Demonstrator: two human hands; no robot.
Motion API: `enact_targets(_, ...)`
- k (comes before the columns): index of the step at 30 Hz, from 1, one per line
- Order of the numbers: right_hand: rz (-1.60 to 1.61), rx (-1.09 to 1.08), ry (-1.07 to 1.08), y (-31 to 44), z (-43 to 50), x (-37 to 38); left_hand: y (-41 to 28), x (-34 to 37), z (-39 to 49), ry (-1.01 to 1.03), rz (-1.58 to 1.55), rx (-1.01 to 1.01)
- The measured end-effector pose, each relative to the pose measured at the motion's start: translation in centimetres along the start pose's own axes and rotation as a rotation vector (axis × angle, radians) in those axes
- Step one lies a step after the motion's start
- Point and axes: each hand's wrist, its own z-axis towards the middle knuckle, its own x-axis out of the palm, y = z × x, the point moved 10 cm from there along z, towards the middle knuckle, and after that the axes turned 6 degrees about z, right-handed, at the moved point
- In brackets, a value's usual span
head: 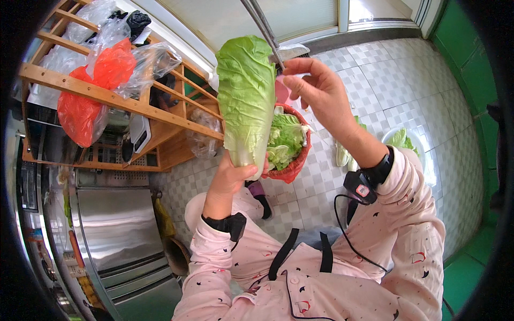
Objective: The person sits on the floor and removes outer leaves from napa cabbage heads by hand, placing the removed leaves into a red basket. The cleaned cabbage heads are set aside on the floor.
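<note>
My left hand (237,176) grips a head of Chinese cabbage (247,100) by its white stem end, its green leaves pointing up. To the right of the leaf tips is my right hand (315,84), fingers curled and thumb near the index finger; nothing shows plainly between them. Below the hands stands a bin lined with a red bag (291,174), with loose cabbage leaves (285,138) in it. More cabbage (342,154) lies on the floor, partly behind my right forearm. A pale basin (421,150) at the right holds green leaves (399,138).
At the left stands a wooden rack (120,102) bearing plastic bags, one of them red (98,84). A metal pole (263,24) reaches down near my right fingers, with a broom or dustpan head (293,52) behind. A stainless steel cabinet (120,228) is at lower left.
</note>
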Motion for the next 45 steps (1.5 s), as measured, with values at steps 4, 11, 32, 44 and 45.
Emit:
enact_targets(4, -0.063, -0.113, -0.039, 1.0, 1.4, -1.9, -0.2, -1.2, -0.5, -0.061, 0.127, -0.002)
enact_targets(11, -0.142, -0.268, 0.068, 1.6, 2.9, -1.1, 0.2, -2.1, -1.3, -0.127, 0.208, -0.012)
enact_targets(32, -0.218, 0.622, 0.336, -13.1, -0.4, 0.7, -2.6, -0.5, -2.2, 0.330, -0.866, 0.145)
enact_targets(44, 0.007, 0.105, 0.114, -4.0, 3.2, 2.5, -0.9, 0.5, -1.7, 0.294, -0.551, 0.053)
enact_targets(45, 0.012, 0.063, 0.112, -3.3, 3.3, 2.2, -0.6, 0.5, -1.7, 0.283, -0.504, 0.035)
